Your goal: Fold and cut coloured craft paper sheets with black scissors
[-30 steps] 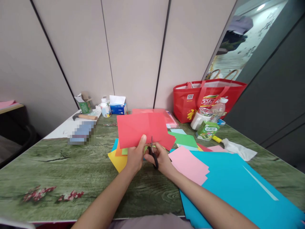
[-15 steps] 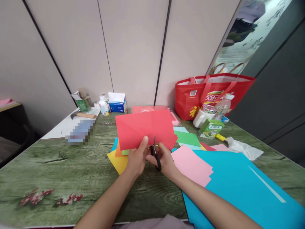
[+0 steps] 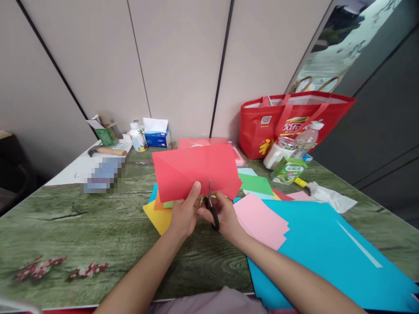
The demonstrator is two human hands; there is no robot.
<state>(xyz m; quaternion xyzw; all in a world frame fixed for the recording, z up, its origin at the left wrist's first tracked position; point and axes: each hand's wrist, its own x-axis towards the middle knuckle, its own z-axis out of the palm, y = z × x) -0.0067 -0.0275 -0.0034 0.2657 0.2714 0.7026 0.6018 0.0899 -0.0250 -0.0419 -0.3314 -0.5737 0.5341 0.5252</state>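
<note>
A sheet of red paper (image 3: 193, 168) is held up in front of me, with my left hand (image 3: 186, 213) pinching its lower edge, thumb on the near face. My right hand (image 3: 225, 216) grips a pair of black-handled scissors (image 3: 212, 211), fingers around the loops. The blades point away from me and lie at the red paper's lower edge, just right of my left thumb. Beneath the red sheet, yellow paper (image 3: 159, 218) and orange and green pieces poke out at the left. Pink paper sheets (image 3: 262, 220) lie by my right wrist.
Large blue paper (image 3: 314, 244) covers the table's right side. Behind it stand a green carton (image 3: 288, 171), a white mug (image 3: 276, 157), a plastic bottle (image 3: 309, 137) and a red bag (image 3: 255, 131). At the back left are a hammer (image 3: 109, 151), a tissue box (image 3: 157, 138) and a white bottle (image 3: 138, 137).
The whole view has shifted slightly, so most things sit a little farther left and higher. Both hands keep their hold on the red paper and scissors; the scissor blades look closer together.
</note>
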